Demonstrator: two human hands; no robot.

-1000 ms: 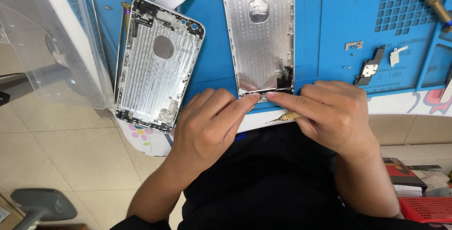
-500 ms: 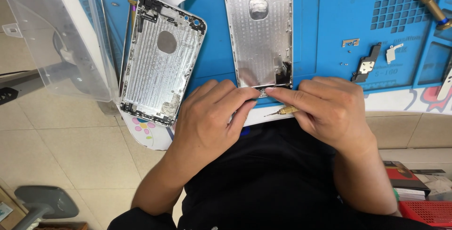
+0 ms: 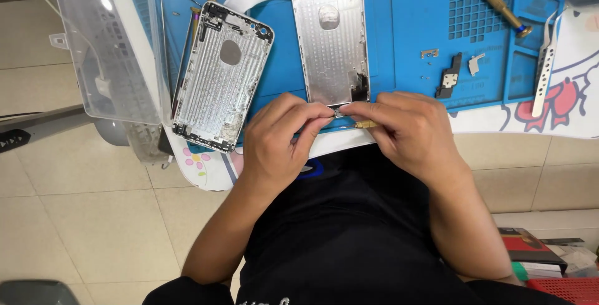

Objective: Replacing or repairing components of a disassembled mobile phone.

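Both hands meet at the near end of the upright silver phone shell [image 3: 331, 39]: left hand [image 3: 281, 139] pinches a tiny part [image 3: 337, 113] there, steadying it, while right hand [image 3: 409, 133] grips a brass-tipped tool [image 3: 364, 124], tip toward it. A second shell [image 3: 219, 77] lies left, set aside.

Both forearms come up from the bottom of the view and converge in front of the torso. The left hand [image 3: 277, 142] is curled, knuckles up, with its thumb and forefinger stretched rightward and pinched together at the tips. The right hand [image 3: 409, 130] mirrors it, back of the hand facing up, fingers bent and reaching leftward. The fingertips of the two hands meet, almost touching, at the centre.
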